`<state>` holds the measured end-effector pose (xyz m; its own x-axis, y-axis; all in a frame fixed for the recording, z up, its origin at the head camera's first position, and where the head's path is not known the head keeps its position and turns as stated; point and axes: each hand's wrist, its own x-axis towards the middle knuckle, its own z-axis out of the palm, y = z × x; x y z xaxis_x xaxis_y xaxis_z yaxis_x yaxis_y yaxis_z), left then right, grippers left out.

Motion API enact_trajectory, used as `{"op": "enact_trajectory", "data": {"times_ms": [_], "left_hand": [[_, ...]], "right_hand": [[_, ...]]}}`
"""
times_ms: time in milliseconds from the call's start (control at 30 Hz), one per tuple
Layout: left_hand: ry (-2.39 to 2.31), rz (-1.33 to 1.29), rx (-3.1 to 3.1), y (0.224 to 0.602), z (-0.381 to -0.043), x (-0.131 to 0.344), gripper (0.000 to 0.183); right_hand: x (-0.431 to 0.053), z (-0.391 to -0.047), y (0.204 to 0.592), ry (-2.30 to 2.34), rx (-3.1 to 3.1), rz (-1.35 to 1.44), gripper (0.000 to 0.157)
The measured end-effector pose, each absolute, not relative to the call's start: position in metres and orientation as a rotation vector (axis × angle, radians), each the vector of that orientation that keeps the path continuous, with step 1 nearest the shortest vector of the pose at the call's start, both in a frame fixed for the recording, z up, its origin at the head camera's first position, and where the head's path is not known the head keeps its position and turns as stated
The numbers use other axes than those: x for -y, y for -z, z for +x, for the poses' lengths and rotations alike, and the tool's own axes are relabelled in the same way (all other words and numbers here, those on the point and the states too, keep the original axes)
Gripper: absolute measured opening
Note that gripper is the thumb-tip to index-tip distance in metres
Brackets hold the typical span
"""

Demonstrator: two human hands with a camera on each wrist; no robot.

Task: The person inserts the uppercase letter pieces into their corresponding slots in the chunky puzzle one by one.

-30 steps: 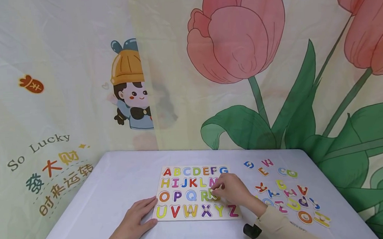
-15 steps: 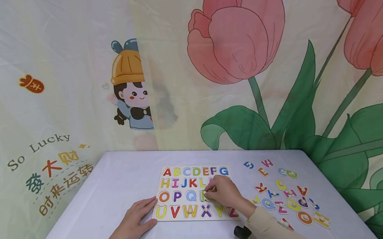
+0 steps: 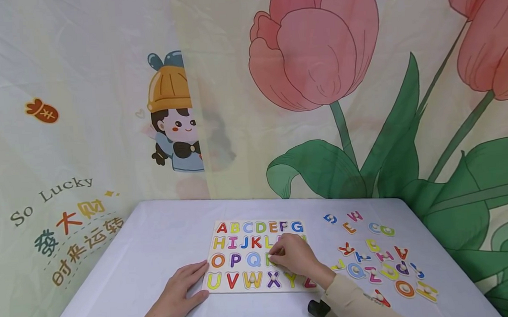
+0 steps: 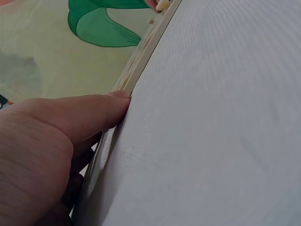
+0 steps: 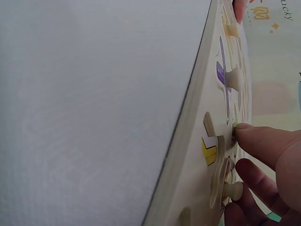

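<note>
An alphabet puzzle board [image 3: 239, 290] with coloured letters lies on the table. My left hand [image 3: 175, 294] rests at its left edge with fingers fairly straight; in the left wrist view the thumb [image 4: 101, 110] touches the board's side. My right hand [image 3: 296, 257] pinches a green letter R piece [image 3: 269, 260] down at the R place in the third row. In the right wrist view a thin green edge of the letter shows under the thumb [image 5: 254, 139]. The fingers hide most of the piece. Knobbed W [image 3: 252, 280] and X [image 3: 274, 280] pieces sit in the bottom row.
Several loose letter pieces are scattered right of the board, among them an orange O [image 3: 404, 289], a blue Q [image 3: 355, 270] and a red A [image 3: 380, 298]. A black object [image 3: 319, 309] is at the right wrist. A printed curtain [image 3: 235, 130] hangs behind the table.
My right hand has moved left with the green R, from beside the R place onto it, and shifts only slightly in the last half second. My left hand stays put.
</note>
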<state>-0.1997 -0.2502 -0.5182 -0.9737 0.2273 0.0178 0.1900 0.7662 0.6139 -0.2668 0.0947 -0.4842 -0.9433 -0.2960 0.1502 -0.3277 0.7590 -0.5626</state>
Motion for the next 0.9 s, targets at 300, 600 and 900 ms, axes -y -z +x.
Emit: {"op": "enact_trajectory", "data": {"times_ms": [300,600,900], "left_hand": [[-0.925,0.329,-2.951,0.521,-0.201,0.247,0.081],[-0.923,0.327,-2.955,0.52,-0.2,0.247,0.08],[-0.919,0.358,-2.956,0.517,-0.202,0.244,0.086]], "right_hand": [[-0.096,-0.267,0.485,-0.936,2.904,0.545,0.012],[-0.124,-0.271,0.465,-0.913,2.931,0.49,0.02],[-0.211,-0.284,0.45,-0.799,2.924,0.377,0.023]]}}
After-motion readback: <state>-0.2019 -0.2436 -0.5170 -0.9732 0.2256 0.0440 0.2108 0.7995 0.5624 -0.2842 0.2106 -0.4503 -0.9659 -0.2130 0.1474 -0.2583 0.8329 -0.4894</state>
